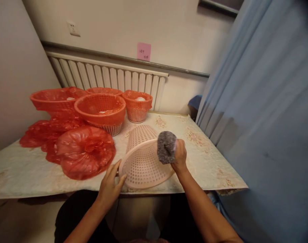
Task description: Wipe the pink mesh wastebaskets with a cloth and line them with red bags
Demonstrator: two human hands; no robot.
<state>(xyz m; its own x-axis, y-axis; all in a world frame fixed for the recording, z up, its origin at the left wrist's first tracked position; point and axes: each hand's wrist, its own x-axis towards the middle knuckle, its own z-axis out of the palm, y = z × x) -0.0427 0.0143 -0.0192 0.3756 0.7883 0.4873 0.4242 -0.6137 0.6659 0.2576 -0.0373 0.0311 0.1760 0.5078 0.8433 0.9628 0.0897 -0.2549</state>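
Note:
A pale pink plastic wastebasket [147, 170] with a perforated wall lies on its side on the table, its wide mouth turned toward me. My left hand [111, 182] grips the left side of its rim, thumb inside the mouth and fingers outside. In the closed fingers of my right hand [180, 156] is a fuzzy grey cleaning cloth [166, 147], held at the right side of the basket's mouth. The cloth covers part of the rim there. Whether it presses on the plastic I cannot tell.
Several baskets lined with red plastic bags, including a front one [113, 130], stand at the back left. Bunched red bags [84, 152] lie before them. A floral cloth [207, 162] covers the table. A radiator [113, 77] is behind; a blue curtain [245, 111] hangs right.

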